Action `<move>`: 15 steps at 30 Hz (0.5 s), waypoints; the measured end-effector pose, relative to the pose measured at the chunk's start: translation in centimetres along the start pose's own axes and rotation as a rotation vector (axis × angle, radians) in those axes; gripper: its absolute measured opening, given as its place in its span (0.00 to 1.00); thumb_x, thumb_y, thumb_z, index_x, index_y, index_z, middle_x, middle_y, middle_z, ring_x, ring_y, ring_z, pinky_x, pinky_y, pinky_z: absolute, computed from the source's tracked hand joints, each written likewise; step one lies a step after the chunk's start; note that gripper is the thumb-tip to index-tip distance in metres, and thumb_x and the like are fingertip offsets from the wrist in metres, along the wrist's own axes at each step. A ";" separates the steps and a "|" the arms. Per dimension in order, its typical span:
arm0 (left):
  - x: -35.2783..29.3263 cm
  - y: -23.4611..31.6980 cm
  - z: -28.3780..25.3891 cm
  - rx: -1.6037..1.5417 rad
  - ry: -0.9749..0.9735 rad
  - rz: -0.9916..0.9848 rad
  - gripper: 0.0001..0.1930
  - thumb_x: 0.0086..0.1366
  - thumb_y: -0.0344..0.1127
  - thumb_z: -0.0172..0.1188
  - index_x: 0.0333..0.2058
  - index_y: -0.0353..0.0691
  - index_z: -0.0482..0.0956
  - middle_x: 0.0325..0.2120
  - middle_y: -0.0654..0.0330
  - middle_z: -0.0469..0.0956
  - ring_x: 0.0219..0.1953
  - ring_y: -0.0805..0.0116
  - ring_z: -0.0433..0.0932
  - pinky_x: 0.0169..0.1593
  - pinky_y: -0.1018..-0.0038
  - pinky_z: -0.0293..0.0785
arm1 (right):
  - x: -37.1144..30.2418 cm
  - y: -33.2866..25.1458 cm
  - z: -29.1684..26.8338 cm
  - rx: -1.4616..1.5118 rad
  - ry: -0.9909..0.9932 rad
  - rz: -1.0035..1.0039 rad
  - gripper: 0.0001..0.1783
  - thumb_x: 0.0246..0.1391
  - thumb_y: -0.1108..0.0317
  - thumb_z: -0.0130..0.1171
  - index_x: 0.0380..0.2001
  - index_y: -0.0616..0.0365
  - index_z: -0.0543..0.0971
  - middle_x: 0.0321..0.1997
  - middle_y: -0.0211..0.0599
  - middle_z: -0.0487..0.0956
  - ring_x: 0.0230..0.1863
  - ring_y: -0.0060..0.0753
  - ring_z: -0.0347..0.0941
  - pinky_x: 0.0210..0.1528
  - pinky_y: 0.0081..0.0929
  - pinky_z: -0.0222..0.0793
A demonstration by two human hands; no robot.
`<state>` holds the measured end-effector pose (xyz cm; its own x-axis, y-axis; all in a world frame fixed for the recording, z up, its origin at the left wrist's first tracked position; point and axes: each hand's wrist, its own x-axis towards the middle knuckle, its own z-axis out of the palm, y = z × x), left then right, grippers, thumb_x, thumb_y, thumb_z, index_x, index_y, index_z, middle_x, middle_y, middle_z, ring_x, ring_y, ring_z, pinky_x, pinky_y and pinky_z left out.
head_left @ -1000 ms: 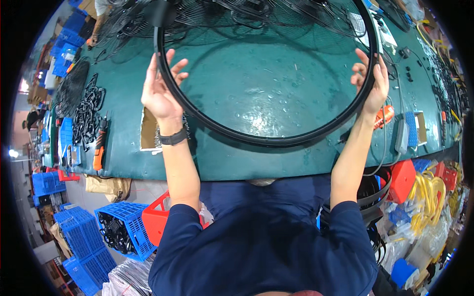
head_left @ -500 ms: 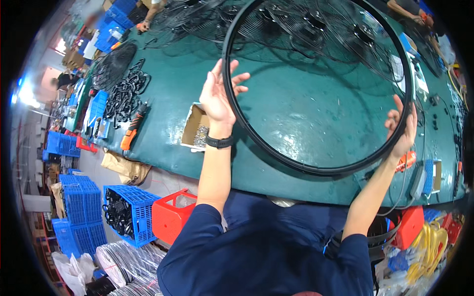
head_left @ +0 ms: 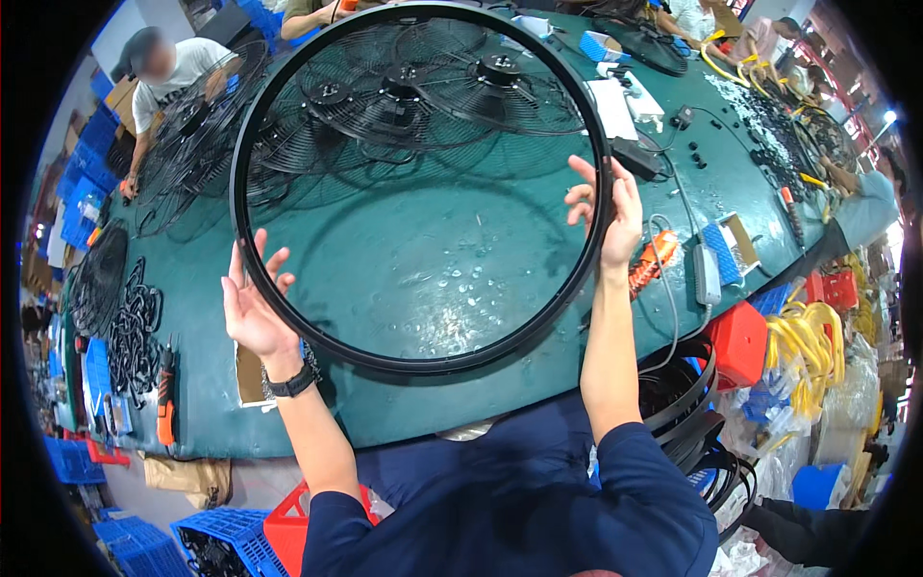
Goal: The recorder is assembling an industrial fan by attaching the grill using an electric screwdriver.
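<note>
A large black hoop point(head_left: 424, 367) is raised above the green table between my two hands, with a thin channel along its rim. My left hand point(head_left: 258, 315), with a dark watch on the wrist, supports its lower left side, the fingers spread and curving past the rim. On the opposite side my right hand point(head_left: 618, 216) holds the rim against the palm, fingers partly curled inside the ring. Through and behind the hoop lie several black wire fan grilles point(head_left: 404, 87) with dark hubs. A cardboard box point(head_left: 252, 375) of small metal parts is partly hidden behind my left wrist.
An orange power screwdriver point(head_left: 166, 399) and a heap of black straps point(head_left: 135, 322) lie at left. An orange tool point(head_left: 654, 260), a grey cable and a blue bin point(head_left: 719, 252) are at right. Co-workers sit across the table. Red stools point(head_left: 735, 344) stand by the near edge.
My view has turned to the right, so table items appear further left. The hoop is still between both hands and now shows more of its upper rim.
</note>
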<state>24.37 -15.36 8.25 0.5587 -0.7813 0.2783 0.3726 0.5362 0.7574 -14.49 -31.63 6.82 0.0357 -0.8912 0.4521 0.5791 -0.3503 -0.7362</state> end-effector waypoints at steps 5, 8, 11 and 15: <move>0.2 -0.7 -0.2 -0.058 -0.077 0.016 0.28 0.71 0.47 0.33 0.60 0.31 0.60 0.59 0.40 0.63 0.49 0.51 0.74 0.38 0.71 0.78 | 0.0 -0.7 -0.2 -0.017 0.033 -0.011 0.23 0.67 0.62 0.30 0.54 0.70 0.62 0.52 0.69 0.71 0.32 0.44 0.77 0.22 0.27 0.76; 0.5 -0.7 -0.2 -0.056 -0.068 0.032 0.28 0.71 0.48 0.33 0.60 0.31 0.60 0.59 0.40 0.63 0.49 0.51 0.74 0.38 0.71 0.77 | 0.3 -0.3 -0.2 -0.013 0.030 -0.021 0.24 0.67 0.61 0.28 0.54 0.70 0.62 0.52 0.69 0.71 0.33 0.45 0.77 0.23 0.28 0.76; 0.6 -0.4 -0.3 -0.066 -0.061 0.065 0.29 0.71 0.48 0.33 0.60 0.32 0.60 0.58 0.40 0.63 0.48 0.51 0.75 0.38 0.71 0.78 | 0.6 0.6 -0.1 0.037 0.004 -0.029 0.23 0.66 0.62 0.30 0.54 0.69 0.63 0.53 0.68 0.71 0.34 0.45 0.77 0.24 0.28 0.76; 0.3 0.8 0.6 0.030 0.033 0.064 0.29 0.70 0.50 0.34 0.60 0.33 0.62 0.55 0.43 0.68 0.45 0.53 0.77 0.38 0.71 0.78 | 0.0 -0.1 1.4 -0.134 0.068 -0.047 0.20 0.62 0.66 0.42 0.53 0.68 0.66 0.53 0.62 0.72 0.38 0.42 0.78 0.26 0.27 0.76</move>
<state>24.41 -15.35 9.31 0.6048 -0.7345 0.3078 0.3135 0.5748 0.7558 -13.42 -31.24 7.58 -0.0468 -0.8890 0.4555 0.4645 -0.4230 -0.7780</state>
